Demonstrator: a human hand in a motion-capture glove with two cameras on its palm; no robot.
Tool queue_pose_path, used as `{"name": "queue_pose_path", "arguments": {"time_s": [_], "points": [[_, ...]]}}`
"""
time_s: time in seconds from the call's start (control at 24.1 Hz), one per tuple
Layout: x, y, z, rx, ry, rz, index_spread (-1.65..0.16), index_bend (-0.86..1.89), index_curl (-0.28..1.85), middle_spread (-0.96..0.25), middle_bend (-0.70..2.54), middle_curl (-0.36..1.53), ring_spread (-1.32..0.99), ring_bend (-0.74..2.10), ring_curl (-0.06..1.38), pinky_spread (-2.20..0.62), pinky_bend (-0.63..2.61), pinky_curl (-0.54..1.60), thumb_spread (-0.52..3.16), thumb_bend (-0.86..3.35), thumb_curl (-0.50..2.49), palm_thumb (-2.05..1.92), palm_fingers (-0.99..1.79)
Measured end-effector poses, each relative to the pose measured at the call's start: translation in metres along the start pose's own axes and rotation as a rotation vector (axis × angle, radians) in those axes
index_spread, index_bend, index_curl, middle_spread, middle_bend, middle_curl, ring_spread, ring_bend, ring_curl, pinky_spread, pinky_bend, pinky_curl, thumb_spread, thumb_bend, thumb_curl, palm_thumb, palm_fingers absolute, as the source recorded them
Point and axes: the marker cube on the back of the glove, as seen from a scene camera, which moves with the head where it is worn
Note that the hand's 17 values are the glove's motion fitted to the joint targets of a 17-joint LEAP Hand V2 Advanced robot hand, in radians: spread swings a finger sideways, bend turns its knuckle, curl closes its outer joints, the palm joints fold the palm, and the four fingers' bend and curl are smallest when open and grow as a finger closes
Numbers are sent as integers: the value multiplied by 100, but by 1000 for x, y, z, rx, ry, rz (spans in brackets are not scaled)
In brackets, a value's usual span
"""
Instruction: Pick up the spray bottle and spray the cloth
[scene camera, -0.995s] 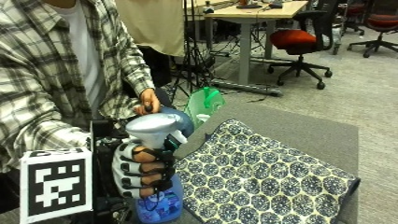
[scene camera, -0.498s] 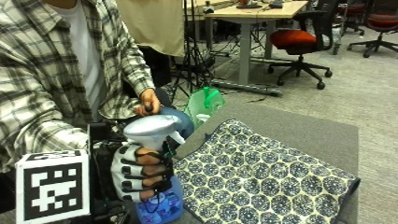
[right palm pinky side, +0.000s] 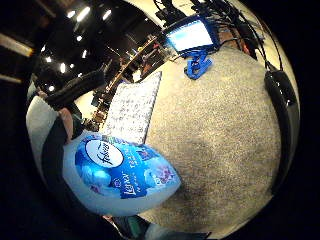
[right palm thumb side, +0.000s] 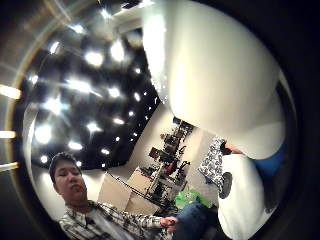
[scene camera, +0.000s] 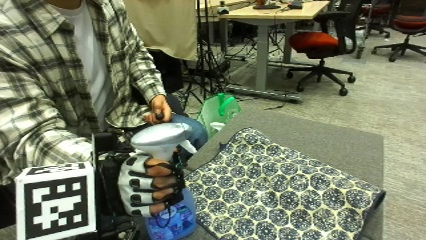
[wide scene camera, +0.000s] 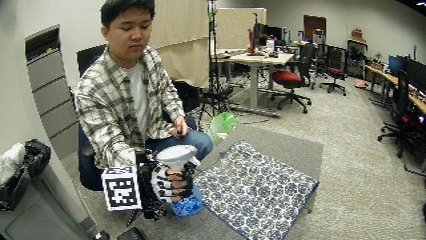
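Spray bottle up in the hand, at the near left edge of the surface.
The hand (scene camera: 152, 186) wraps its fingers round the spray bottle (scene camera: 163, 150) neck, left of the patterned cloth (scene camera: 279, 190) spread flat on the grey surface (scene camera: 319, 137).

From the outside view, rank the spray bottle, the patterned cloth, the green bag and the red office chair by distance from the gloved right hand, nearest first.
1. White-and-blue plastic spray bottle: in the gloved right hand, fingers wrapped around its neck.
2. Blue-and-white patterned cloth: on the grey table just beside the hand.
3. Green plastic bag: on the floor past the table's far edge.
4. Red office chair: far back, by the desk.
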Motion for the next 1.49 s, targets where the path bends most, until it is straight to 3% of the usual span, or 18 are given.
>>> {"name": "queue_pose_path", "arguments": {"time_s": [0.29,0.75,1.49], "points": [[-6,-15,-1,-34,16,2,-27,35,51,-14,62,55,-22,65,48,-15,42,34,16,-3,73,111,130],[-48,-50,-4,-117,170,-136,-26,34,55,-14,63,56,-22,65,49,-15,42,36,12,-3,75,111,130],[-116,-65,44,-428,462,-323,-27,32,58,-14,63,56,-22,65,49,-15,41,37,10,-3,77,111,129]]}}
